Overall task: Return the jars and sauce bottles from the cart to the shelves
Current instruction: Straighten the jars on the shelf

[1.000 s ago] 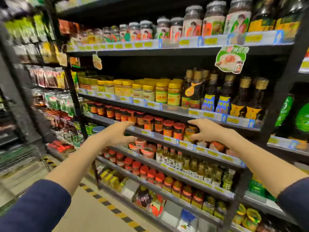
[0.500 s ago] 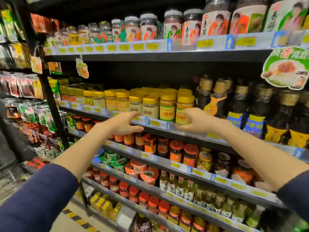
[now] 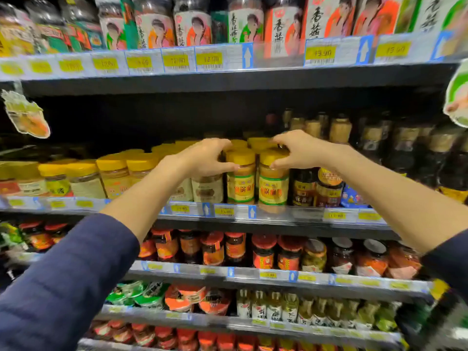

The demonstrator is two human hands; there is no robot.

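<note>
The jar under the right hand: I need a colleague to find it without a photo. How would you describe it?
Find the shelf second from the top, lined with yellow-lidded jars. Follow that row right to its last jar, under the right hand. Its label is yellow with green edges, and dark sauce bottles start immediately right of it.

Two bare hands reach a store shelf: left hand (image 3: pixel 202 158) and right hand (image 3: pixel 298 150) curl over two yellow-lidded jars (image 3: pixel 257 178) standing side by side
</note>
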